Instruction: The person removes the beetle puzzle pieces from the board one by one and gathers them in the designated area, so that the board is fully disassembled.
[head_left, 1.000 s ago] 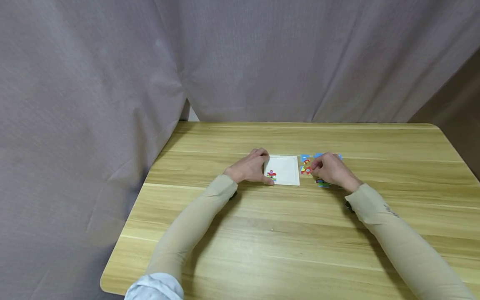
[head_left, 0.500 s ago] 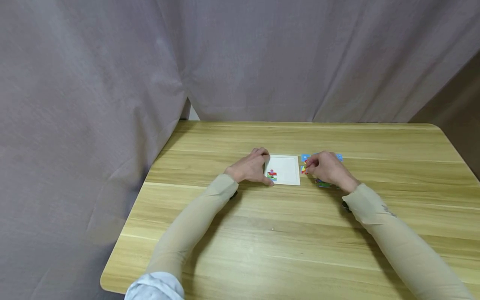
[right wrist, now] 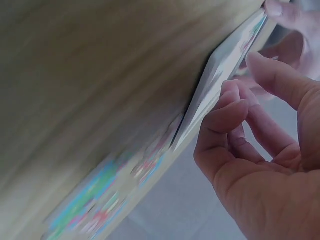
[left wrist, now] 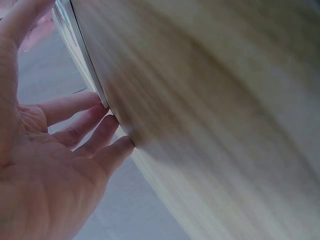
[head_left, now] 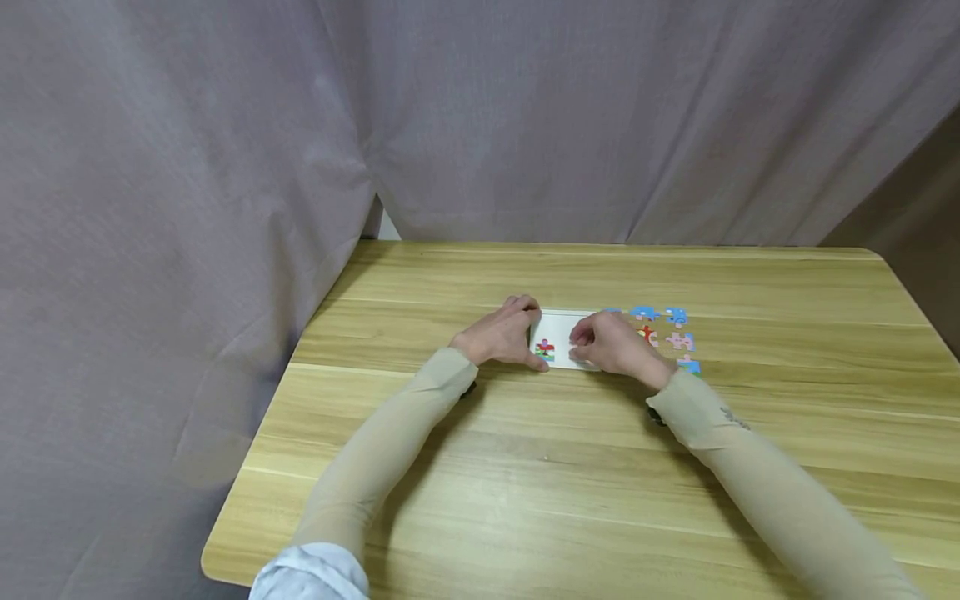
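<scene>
A thin white puzzle board lies on the table, with one red-and-green puzzle piece in its near left corner. My left hand holds the board at its left side, thumb at the near edge and fingers at the far left corner. In the left wrist view, fingertips touch the board's edge and the tabletop. My right hand is over the board's right part, thumb and bent forefinger apart. No piece shows between them in the right wrist view, where the board lies beyond the fingers.
Right of the board lie several loose puzzle pieces, among them a blue one, a pink one and a red one. My right hand hides part of that area. The wooden table ends at a grey curtain.
My right hand has moved left from the loose pieces to over the board, uncovering several pieces on the right. The left hand stays at the board's left side.
</scene>
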`<action>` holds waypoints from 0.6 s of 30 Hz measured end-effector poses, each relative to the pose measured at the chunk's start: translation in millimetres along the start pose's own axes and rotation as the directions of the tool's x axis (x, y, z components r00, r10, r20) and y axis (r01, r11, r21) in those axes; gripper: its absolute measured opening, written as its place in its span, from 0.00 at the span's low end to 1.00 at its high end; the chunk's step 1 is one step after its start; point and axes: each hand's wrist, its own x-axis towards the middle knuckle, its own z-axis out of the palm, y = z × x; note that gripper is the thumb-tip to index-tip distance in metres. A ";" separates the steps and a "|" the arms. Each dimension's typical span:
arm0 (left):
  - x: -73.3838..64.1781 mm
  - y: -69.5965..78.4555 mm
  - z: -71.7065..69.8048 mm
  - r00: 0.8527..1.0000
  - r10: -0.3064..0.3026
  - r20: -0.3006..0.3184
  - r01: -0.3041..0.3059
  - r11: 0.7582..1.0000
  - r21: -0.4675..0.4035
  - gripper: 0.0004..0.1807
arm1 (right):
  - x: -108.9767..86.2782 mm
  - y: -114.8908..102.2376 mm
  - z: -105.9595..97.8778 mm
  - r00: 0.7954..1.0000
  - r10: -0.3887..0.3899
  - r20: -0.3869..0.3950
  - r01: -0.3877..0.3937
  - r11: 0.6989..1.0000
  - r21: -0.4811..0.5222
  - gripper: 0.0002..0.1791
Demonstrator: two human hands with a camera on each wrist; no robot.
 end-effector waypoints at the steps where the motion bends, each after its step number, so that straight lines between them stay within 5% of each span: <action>1: -0.1 0.1 0.1 1.000 -0.001 0.000 0.001 1.000 0.003 0.54 | 1.7 -2.5 2.1 1.000 -0.004 0.011 0.004 1.000 0.001 0.11; 18: 0.6 1.3 -0.2 1.000 0.025 -0.015 -0.025 1.000 0.000 0.47 | 13.1 -18.4 15.4 0.998 -0.030 0.055 0.031 0.999 -0.021 0.15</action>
